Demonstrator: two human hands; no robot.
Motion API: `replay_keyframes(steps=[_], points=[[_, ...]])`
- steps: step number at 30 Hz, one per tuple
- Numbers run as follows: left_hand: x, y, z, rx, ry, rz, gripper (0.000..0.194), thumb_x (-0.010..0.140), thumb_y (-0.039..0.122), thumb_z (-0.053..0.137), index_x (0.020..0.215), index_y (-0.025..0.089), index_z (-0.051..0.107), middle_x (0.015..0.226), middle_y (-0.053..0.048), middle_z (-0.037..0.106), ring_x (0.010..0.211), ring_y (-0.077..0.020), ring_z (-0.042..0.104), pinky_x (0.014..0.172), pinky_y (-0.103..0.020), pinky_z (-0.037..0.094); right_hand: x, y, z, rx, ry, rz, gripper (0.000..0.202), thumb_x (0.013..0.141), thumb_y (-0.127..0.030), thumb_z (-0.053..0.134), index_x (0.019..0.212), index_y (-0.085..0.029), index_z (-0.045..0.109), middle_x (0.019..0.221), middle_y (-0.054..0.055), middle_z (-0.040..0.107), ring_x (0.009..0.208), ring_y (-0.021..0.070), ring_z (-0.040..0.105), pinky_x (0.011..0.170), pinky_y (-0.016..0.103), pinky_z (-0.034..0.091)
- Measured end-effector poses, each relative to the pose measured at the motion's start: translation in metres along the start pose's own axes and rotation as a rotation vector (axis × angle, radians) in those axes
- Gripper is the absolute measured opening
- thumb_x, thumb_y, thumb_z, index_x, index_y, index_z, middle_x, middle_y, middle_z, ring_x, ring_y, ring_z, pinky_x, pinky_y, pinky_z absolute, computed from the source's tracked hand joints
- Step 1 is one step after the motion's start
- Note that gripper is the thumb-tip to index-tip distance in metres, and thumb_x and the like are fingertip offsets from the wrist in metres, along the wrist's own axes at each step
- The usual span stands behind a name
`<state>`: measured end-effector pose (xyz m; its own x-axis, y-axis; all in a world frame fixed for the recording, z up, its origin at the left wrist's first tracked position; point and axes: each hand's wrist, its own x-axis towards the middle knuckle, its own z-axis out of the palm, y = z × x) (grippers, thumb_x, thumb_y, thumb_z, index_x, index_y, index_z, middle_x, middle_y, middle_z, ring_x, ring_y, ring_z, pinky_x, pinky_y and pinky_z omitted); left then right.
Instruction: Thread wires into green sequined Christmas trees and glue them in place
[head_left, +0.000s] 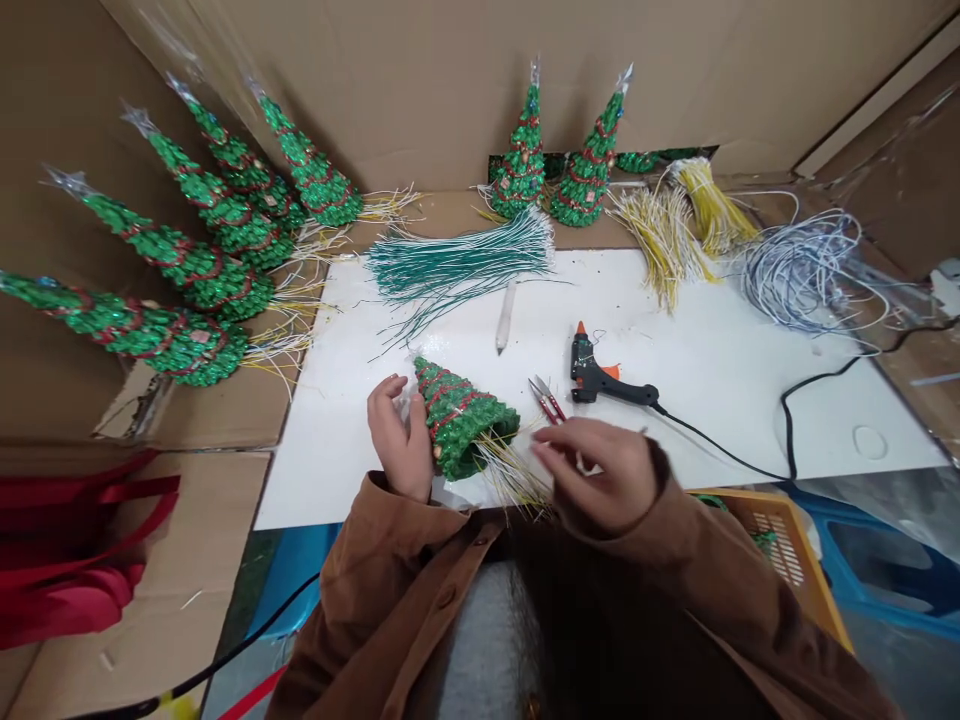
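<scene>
A small green tinsel Christmas tree (461, 410) with red garland lies tilted on the white board, its hollow base facing me. From that base a bunch of yellow and white wires (514, 475) spreads toward my body. My left hand (399, 440) rests against the tree's left side, thumb beside it and fingers loosely curved, not wrapped round it. To the right of the wires, my right hand (600, 465) has its thumb and forefinger drawn together; whatever is between them is too small to make out. Red-handled thread snips (547, 400) lie just beyond its fingertips.
A black glue gun (600, 375) with a cord lies right of the snips. Behind are a white pen-like stick (506, 318), green wires (457, 260), yellow-white wire bundles (660, 235) and a coil (799, 265). Several finished trees (225, 215) stand left and back. An orange basket (799, 550) is below right.
</scene>
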<state>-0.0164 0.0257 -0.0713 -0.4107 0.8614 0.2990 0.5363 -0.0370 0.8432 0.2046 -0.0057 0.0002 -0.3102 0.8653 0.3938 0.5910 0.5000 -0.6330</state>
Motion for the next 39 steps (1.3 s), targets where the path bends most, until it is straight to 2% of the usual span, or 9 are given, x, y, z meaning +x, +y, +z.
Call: replay_keyframes(steps=[1,4,8,10,15,20,25,32,39], points=[[-0.001,0.002,0.0,-0.015,0.015,-0.007,0.025,0.086,0.03,0.051,0.108,0.018,0.053,0.116,-0.01,0.056,0.111,-0.0201,0.052,0.094,-0.035,0.041,0.002,-0.009,0.01,0.02,-0.04,-0.006,0.014,0.087,-0.021,0.054,0.088,-0.015,0.066,0.065,0.002,0.064,0.053,0.011,0.056,0.053,0.024,0.044],[-0.004,0.011,-0.003,-0.144,0.045,0.032,0.023,0.088,0.032,0.048,0.105,0.018,0.057,0.114,-0.01,0.058,0.111,-0.021,0.053,0.093,-0.036,0.041,0.005,-0.017,0.042,-0.055,0.016,-0.016,0.018,0.088,-0.026,0.054,0.082,-0.015,0.067,0.058,0.001,0.063,0.05,0.0117,0.056,0.05,0.025,0.039],[-0.013,0.023,-0.015,-0.339,-0.076,0.323,0.029,0.089,0.032,0.043,0.109,0.019,0.059,0.111,-0.01,0.061,0.106,-0.0228,0.057,0.093,-0.042,0.044,0.005,-0.012,0.066,-0.095,0.084,-0.044,0.023,0.09,-0.026,0.051,0.075,-0.016,0.065,0.058,0.002,0.063,0.053,0.0128,0.058,0.052,0.026,0.038],[-0.017,0.029,-0.02,-0.311,-0.149,0.434,0.035,0.083,0.03,0.052,0.115,0.02,0.057,0.112,-0.01,0.062,0.105,-0.0241,0.057,0.092,-0.043,0.045,0.003,-0.01,0.07,-0.041,0.11,-0.02,0.021,0.09,-0.025,0.051,0.077,-0.016,0.065,0.059,0.002,0.063,0.052,0.0119,0.057,0.052,0.025,0.038],[-0.018,0.037,-0.023,-0.133,-0.179,0.484,0.052,0.067,0.014,0.067,0.118,0.022,0.056,0.109,-0.008,0.064,0.1,-0.0235,0.059,0.089,-0.041,0.047,0.001,-0.008,0.074,-0.052,0.156,-0.036,0.019,0.09,-0.021,0.05,0.077,-0.015,0.063,0.057,0.001,0.062,0.051,0.0121,0.055,0.052,0.025,0.037],[-0.014,0.037,-0.021,-0.098,-0.162,0.575,0.047,0.067,0.013,0.067,0.112,0.021,0.058,0.102,-0.007,0.066,0.096,-0.023,0.06,0.086,-0.041,0.049,0.004,-0.007,0.075,-0.236,0.165,-0.16,0.029,0.091,-0.019,0.044,0.066,-0.016,0.058,0.05,0.001,0.055,0.046,0.0129,0.048,0.05,0.03,0.029],[-0.015,0.034,-0.02,-0.029,-0.132,0.629,0.044,0.068,0.016,0.065,0.111,0.022,0.058,0.101,-0.007,0.066,0.094,-0.0231,0.061,0.084,-0.04,0.049,0.009,-0.008,0.076,-0.298,0.168,-0.229,0.036,0.093,-0.018,0.037,0.06,-0.018,0.052,0.048,0.001,0.052,0.044,0.013,0.043,0.049,0.031,0.025],[-0.014,0.039,-0.019,0.012,-0.093,0.681,0.042,0.068,0.019,0.064,0.109,0.019,0.058,0.096,-0.009,0.064,0.087,-0.0229,0.06,0.078,-0.038,0.05,0.01,-0.002,0.083,-0.286,0.162,-0.268,0.04,0.095,-0.022,0.032,0.059,-0.019,0.05,0.048,0.001,0.049,0.044,0.0134,0.042,0.048,0.03,0.024],[-0.014,0.045,-0.015,-0.009,-0.063,0.739,0.042,0.066,0.018,0.065,0.107,0.018,0.058,0.093,-0.01,0.063,0.085,-0.023,0.061,0.075,-0.038,0.052,0.005,0.006,0.09,-0.196,0.218,-0.284,0.039,0.094,-0.022,0.033,0.058,-0.019,0.048,0.047,0.001,0.046,0.045,0.014,0.04,0.048,0.031,0.024]])
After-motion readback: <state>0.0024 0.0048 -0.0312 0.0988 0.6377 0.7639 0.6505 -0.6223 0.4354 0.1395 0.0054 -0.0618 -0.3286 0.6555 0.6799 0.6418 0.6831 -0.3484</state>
